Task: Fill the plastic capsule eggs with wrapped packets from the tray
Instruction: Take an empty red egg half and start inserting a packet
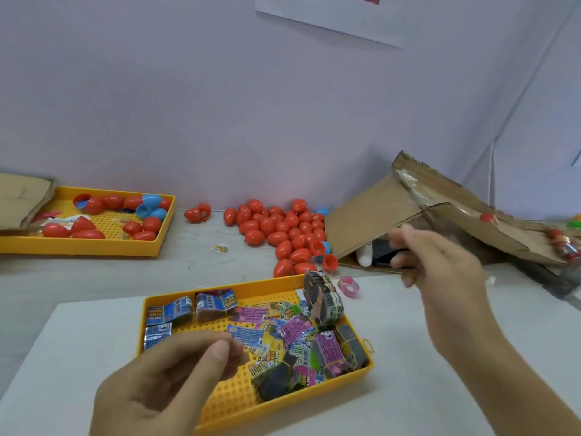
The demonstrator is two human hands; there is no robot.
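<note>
**Both hands up, nothing picked yet by the look of it**

So the left hand (166,382) is being held low over the near-left corner of the yellow tray (220,413), fingers curled in with the thumb pressed toward the fingertips. Whether a small packet is being pinched in there can't really be told, the fingers are blurred and hiding whatever's inside. The right hand (440,265) is being held up and out to the right, fingers loosely spread, nothing being gripped.

The wrapped packets (283,335) are being kept in that tray, heaped mostly in its middle and right half, so they're lying just ahead and to the right of the left hand and below-left of the right hand. The left one is clearly the nearer of the two. A banded stack of packets (323,300) is being propped against the far-right rim, standing roughly upright.

The capsule eggs (283,234) are being left in a red pile well behind the tray, near the wall, straight ahead of the tray's far edge and to the left of the right hand. That hand is the closer one for an egg, so the likely split is: packets taken by the left, an egg fetched by the right.

Further out, a second yellow tray (157,243) with more red and blue eggs is sitting far left, and a torn cardboard box (371,221) is lying on the right.
</note>
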